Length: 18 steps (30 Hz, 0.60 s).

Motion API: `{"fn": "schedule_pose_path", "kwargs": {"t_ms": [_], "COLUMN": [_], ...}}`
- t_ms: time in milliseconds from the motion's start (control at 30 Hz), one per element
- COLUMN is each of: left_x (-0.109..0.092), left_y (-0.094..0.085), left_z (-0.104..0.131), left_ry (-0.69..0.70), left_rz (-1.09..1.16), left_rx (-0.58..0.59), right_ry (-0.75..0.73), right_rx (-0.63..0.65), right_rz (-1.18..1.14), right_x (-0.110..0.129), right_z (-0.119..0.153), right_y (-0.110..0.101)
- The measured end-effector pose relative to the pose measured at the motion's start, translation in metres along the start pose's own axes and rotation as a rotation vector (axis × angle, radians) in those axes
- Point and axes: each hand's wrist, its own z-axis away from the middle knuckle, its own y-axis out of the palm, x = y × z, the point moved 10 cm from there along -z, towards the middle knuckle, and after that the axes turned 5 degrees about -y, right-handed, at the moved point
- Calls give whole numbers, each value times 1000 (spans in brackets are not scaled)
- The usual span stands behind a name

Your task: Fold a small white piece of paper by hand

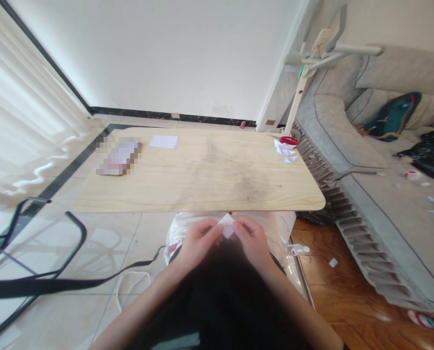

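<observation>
Your left hand [199, 239] and right hand [252, 241] are found just off the near edge of the table [202, 175], on your side of it. Between them is a small folded paper [227, 226], one corner pointing towards the table. Fingers of the left hand: closed, thumb and fingertips pinching the paper's left side. Fingers of the right hand: likewise closed, pinching its right side; the lower fingers of both are partly hidden.

On the table, at the far left, you have a blurred-out object [121, 158], its identity not determinable, with a flat stack of white paper [164, 142] to the right of it. At the table's far right corner lie red-handled scissors [289, 141], touching or very near several folded white pieces [285, 152].

Beyond the table's far edge, a small red can [242, 125] stands by the wall. To the table's right is a grey sofa [348, 131]. On the floor, nearer you than the table's right end, are a white bottle [299, 250] and a paper scrap [333, 262].
</observation>
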Motion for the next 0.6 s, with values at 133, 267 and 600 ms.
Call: {"fn": "schedule_pose_path", "kwargs": {"t_ms": [133, 267, 600], "left_x": [3, 3, 2], "left_y": [2, 5, 2], "left_z": [-1, -2, -1], "left_ry": [-7, -16, -8], "left_rz": [51, 62, 5], "left_rx": [32, 54, -24], "right_ry": [-14, -36, -41], "right_rx": [20, 79, 180], "right_rz": [11, 31, 28], "right_x": [1, 3, 1], "right_z": [1, 3, 4], "right_y": [1, 6, 17]}}
